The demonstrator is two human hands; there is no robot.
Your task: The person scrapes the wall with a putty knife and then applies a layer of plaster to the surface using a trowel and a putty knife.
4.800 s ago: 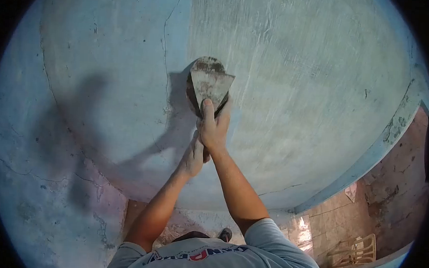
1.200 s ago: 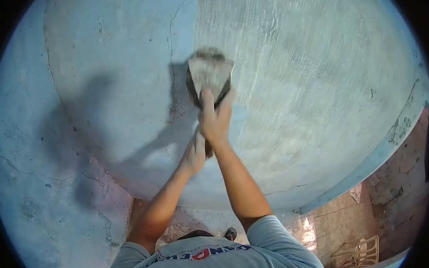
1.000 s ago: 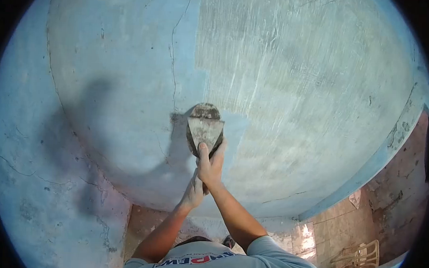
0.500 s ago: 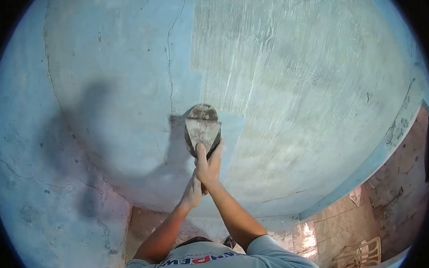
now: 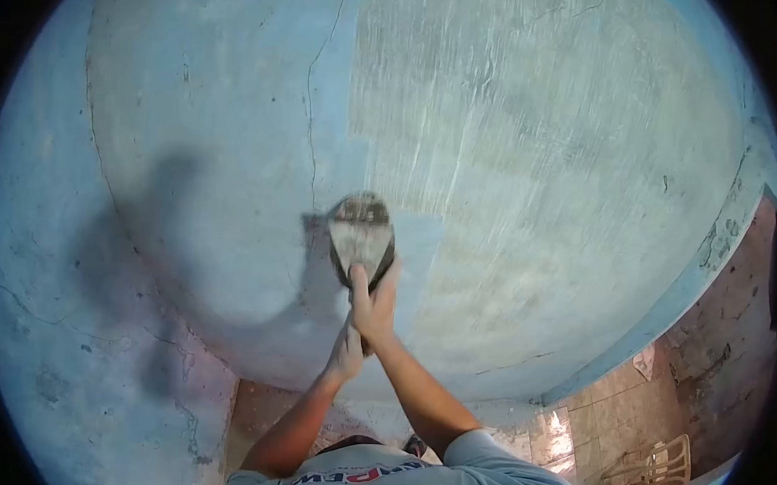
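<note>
My right hand [image 5: 375, 308] is closed around a putty knife [image 5: 361, 244], thumb laid along the base of its pale, smeared, wedge-shaped blade. Directly under the blade shows a dark oval piece [image 5: 361, 210] with whitish smears at its top end. Lower down, my left hand [image 5: 345, 353] is wrapped round what looks like that piece's handle, mostly hidden by the right wrist. Both hands are in front of the blue wall [image 5: 263, 133], close together with wrists crossing. To the upper right of the blade, a pale streaked coat [image 5: 498, 117] covers the wall.
A thin crack [image 5: 310, 92] runs down the wall left of the coat. At left, a second wall [image 5: 25, 227] meets it in a corner. Low at the right are a tiled floor [image 5: 611, 413] and a plastic chair [image 5: 656, 467]. My shadow falls on the left.
Both hands, the putty knife and the dark oval piece have shifted slightly left and down. My grip looks the same.
</note>
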